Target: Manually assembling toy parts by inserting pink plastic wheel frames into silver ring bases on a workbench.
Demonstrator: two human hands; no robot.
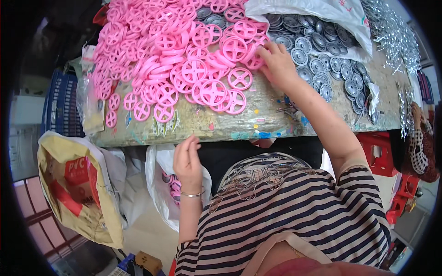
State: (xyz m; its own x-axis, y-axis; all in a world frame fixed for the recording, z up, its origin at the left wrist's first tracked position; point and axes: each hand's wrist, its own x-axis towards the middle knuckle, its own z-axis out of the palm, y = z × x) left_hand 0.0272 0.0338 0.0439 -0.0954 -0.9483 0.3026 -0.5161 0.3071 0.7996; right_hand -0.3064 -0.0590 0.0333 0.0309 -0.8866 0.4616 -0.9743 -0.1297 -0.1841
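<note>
At the right edge of a large heap of pink plastic wheels (193,70), my right hand (278,64) reaches across the table. Its thumb and fingers are closed on a pink four-spoked wheel (253,57) that touches others in the heap. My left hand (187,162), with a bracelet at its wrist, is raised just in front of the table's near edge. Its fingers point up, loosely bent, and nothing shows in them. Below and around that wrist hangs a white bag (159,202) with several pink and grey pieces inside. Grey round discs (317,66) lie right of my right hand.
The worn table (184,131) carries paint flecks and scraps. A white sack (313,11) spills grey discs at the back, beside silver tinsel (391,34). An open yellowish sack (55,184) stands at left. Red crates (376,154) and another person (421,147) are at right.
</note>
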